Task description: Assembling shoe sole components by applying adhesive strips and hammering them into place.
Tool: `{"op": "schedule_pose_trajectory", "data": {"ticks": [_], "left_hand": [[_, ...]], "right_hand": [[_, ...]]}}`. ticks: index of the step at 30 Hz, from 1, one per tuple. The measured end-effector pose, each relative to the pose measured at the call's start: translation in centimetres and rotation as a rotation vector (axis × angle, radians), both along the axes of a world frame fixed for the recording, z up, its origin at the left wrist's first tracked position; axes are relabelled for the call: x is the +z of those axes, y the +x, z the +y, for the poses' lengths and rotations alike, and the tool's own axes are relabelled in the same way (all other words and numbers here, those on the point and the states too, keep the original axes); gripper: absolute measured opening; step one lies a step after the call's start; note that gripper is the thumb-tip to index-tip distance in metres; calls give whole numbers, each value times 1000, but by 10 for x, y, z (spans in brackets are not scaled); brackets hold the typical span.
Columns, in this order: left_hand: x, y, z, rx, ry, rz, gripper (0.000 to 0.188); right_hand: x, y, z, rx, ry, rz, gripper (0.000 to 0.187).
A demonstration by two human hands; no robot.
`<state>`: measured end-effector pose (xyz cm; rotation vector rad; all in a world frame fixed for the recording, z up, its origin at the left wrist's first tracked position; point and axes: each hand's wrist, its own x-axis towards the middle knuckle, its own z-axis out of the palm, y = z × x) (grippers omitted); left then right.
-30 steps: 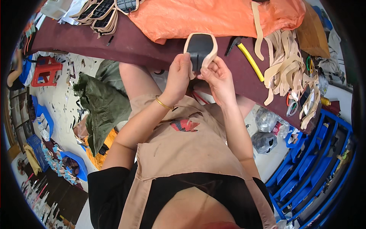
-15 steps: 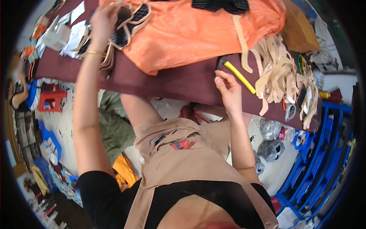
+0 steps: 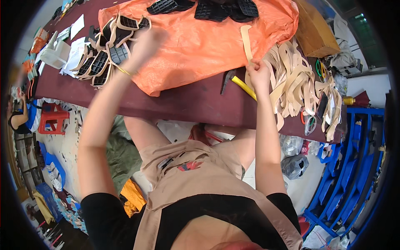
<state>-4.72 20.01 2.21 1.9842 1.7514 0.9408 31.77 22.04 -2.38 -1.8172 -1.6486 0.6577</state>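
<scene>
My right hand (image 3: 259, 76) pinches the lower end of a curved beige strip (image 3: 246, 41), which lies on the orange plastic sheet (image 3: 200, 54). Over the sheet's left part, my left hand (image 3: 148, 45) is smeared by motion, so its fingers cannot be read. Close to it is a cluster of black grid-patterned pieces with beige edging (image 3: 118, 54). Below my right wrist, a tool with a yellow handle and dark head (image 3: 243, 86) rests on the table. A heap of similar beige strips (image 3: 293, 79) spreads to the right of that hand.
Black grid-patterned pieces (image 3: 225, 10) lie at the sheet's far edge. A cardboard box (image 3: 316, 31) stands at the far right of the maroon-covered table (image 3: 187, 104). Scissors (image 3: 309, 125) lie at the right edge. Beyond are blue shelves (image 3: 346, 175), a red stool (image 3: 53, 118) and another person (image 3: 18, 118).
My left hand has left the edged pieces, moving right over the sheet. My right hand has moved up and taken hold of the strip's lower end. The whole view has shifted slightly.
</scene>
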Motion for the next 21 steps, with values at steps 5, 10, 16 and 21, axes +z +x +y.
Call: {"op": "schedule_pose_trajectory", "data": {"ticks": [5,10,16,21], "left_hand": [[-49,161,-57,-347,-454,-445,37],[-51,215,-31,-125,-683,-931,40],[-49,203,-27,-130,-563,-1625,31],[-12,198,-97,-208,-184,-889,38]], "right_hand": [[-22,-13,3,-247,269,-385,39],[-25,19,-1,65,-146,591,32],[16,-9,-133,254,-365,955,28],[54,-21,-140,165,38,831,18]]}}
